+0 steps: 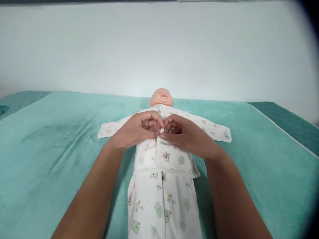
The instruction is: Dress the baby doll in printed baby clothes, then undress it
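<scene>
A baby doll (161, 97) lies on its back on a teal blanket (62, 139), head away from me. It wears a white printed shirt (164, 156) with sleeves spread to both sides, and matching trousers (161, 205). My left hand (137, 129) and my right hand (185, 134) meet over the doll's chest. Both pinch the shirt's front edge at the middle, fingers curled and thumbs pressed in. What sits under the fingertips is hidden.
The teal blanket covers a wide flat surface, with darker cloth at the right edge (286, 119) and the far left (15, 99). A plain white wall (159, 49) rises behind the doll's head.
</scene>
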Available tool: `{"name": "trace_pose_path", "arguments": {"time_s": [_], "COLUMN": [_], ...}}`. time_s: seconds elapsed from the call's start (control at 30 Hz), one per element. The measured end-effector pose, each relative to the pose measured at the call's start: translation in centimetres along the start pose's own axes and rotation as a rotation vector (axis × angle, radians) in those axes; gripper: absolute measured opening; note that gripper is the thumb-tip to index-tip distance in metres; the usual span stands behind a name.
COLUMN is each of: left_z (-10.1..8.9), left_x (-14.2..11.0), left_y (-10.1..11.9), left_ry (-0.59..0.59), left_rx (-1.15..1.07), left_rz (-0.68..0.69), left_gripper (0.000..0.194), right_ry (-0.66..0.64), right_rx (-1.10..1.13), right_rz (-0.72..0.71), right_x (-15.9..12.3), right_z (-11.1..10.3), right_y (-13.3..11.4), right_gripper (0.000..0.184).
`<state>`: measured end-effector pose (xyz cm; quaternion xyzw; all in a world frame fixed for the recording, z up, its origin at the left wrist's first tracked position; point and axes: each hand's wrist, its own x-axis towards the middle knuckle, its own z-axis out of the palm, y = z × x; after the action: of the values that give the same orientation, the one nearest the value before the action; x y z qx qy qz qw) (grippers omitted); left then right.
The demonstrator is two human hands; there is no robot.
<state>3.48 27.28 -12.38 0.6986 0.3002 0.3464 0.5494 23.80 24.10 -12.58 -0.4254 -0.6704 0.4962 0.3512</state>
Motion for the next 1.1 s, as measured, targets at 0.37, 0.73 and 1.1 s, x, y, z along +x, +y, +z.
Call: {"name": "trace_pose_path", "arguments": {"time_s": [0.37,0.73,1.1], "left_z": [0.0,-0.3,-0.8], "left_x": [0.0,0.2,0.0], "left_y": [-0.2,-0.7,-0.6], "left_ry": [-0.018,-0.026,0.083], "left_rx": [-0.032,-0.098,-0.083], "left_rz": [0.018,0.071,0.101], "left_gripper": [0.019,0.013,0.011], "right_ry": [-0.054,-0.105,0.176], "right_rx": [0.084,0.153,0.3], "right_rz": [-0.024,-0.059,-0.122], "right_x": [0.0,0.4,0.8], "right_z": [-0.2,-0.5,-0.9], "right_y": [0.3,0.9,1.9], "right_gripper": [0.01,0.016,0.022]}}
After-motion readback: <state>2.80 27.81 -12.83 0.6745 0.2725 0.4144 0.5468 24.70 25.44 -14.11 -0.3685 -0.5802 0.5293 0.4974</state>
